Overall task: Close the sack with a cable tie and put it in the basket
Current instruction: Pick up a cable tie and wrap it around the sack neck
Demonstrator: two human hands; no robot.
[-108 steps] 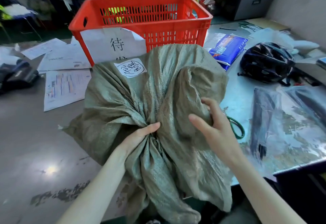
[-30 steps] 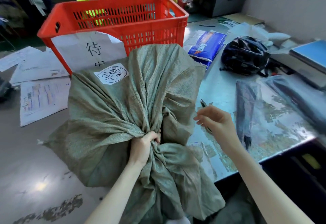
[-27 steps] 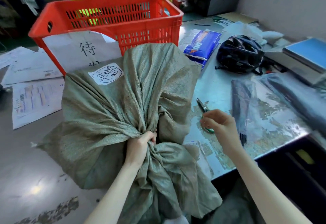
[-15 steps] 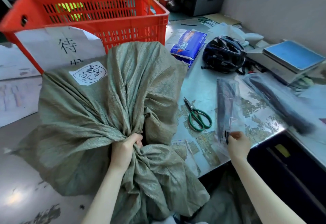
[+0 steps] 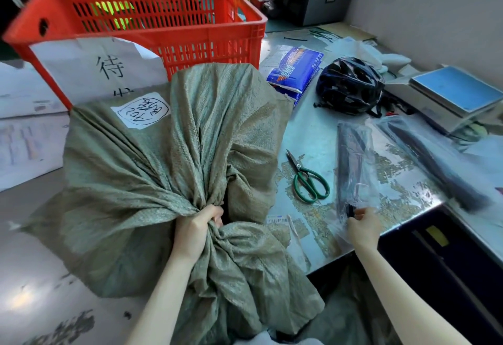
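A bulky grey-green woven sack (image 5: 152, 170) with a white hand-written label lies on the metal table (image 5: 313, 132). My left hand (image 5: 194, 229) is clenched around its gathered neck. Right behind the sack stands the red plastic basket (image 5: 152, 26). My right hand (image 5: 363, 225) pinches the near end of a clear plastic bag of black cable ties (image 5: 352, 162) at the table's front edge. A second bag of cable ties (image 5: 432, 159) lies further right.
Green-handled scissors (image 5: 307, 178) lie between the sack and the tie bag. A black helmet (image 5: 349, 86), a blue packet (image 5: 295, 70) and a scale with a blue top (image 5: 454, 94) sit behind. Papers cover the table's left side (image 5: 30, 140).
My right hand left the sack, passed over the scissors and moved right to the near end of the cable tie bag. My left hand closed tight on the sack's neck.
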